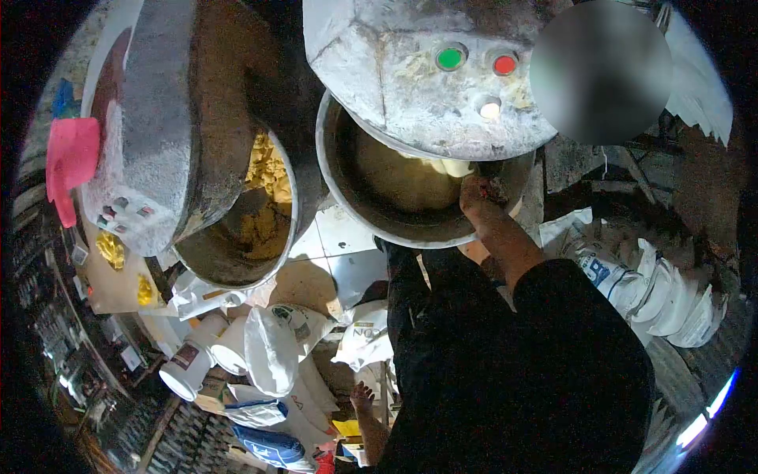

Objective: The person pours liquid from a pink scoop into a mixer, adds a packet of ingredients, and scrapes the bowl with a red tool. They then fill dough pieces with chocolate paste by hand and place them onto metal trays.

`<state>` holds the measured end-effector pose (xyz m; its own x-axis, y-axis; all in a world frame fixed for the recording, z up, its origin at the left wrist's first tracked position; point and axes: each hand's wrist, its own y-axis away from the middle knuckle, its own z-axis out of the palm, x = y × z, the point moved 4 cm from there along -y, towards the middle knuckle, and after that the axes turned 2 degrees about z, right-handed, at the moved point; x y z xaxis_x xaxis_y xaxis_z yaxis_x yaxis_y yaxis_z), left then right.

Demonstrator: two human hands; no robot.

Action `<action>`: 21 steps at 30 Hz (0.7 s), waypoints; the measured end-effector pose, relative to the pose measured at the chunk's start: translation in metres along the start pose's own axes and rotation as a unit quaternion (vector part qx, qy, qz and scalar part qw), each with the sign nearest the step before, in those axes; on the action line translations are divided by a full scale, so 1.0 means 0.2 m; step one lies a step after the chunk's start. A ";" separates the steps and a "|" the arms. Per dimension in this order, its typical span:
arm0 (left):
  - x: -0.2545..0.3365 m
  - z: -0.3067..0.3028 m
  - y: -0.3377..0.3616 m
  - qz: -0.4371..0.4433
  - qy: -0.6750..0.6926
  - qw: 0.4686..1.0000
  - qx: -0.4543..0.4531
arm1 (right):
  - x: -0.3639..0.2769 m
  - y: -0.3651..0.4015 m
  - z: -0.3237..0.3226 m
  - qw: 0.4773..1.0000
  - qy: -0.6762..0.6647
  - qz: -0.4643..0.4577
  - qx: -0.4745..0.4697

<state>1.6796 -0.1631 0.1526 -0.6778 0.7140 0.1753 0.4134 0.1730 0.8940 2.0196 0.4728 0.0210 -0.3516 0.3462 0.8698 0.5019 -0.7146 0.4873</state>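
Observation:
My right hand (477,196) reaches over the near rim into a large metal mixing bowl (332,170), under the flour-dusted head of a mixer (442,103). A pale, cream-coloured mass (454,167), smooth like dough, shows just past this hand, partly covered by the mixer head. The fingers of my right hand are hidden, and I cannot tell how they are set. Reddish bits show by the wrist. My left hand (363,395) hangs low at my side beside sacks, its fingers apart and holding nothing.
Left stands a second mixer (150,134) whose bowl (294,197) holds yellow crumbly dough (268,174). A pink scoop (73,154) sits by it. White buckets (185,371) and sacks (272,347) crowd the floor. Stacked white sacks (632,284) lie right. A person (604,71) is ahead, blurred.

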 end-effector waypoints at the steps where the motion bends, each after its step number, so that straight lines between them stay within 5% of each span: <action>1: 0.00 0.01 0.00 -0.003 0.022 1.000 -0.016 | 0.00 0.00 0.00 1.000 0.001 -0.001 -0.001; 21: -0.22 0.06 -0.03 -0.027 0.037 0.999 0.017 | -0.01 -0.07 0.10 1.000 0.014 -0.003 -0.012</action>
<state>1.7140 -0.1877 0.1342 -0.7426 0.6507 0.1586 0.3946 0.2337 0.8887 2.0281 0.4941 0.0146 -0.3759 0.3332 0.8647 0.4818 -0.7268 0.4895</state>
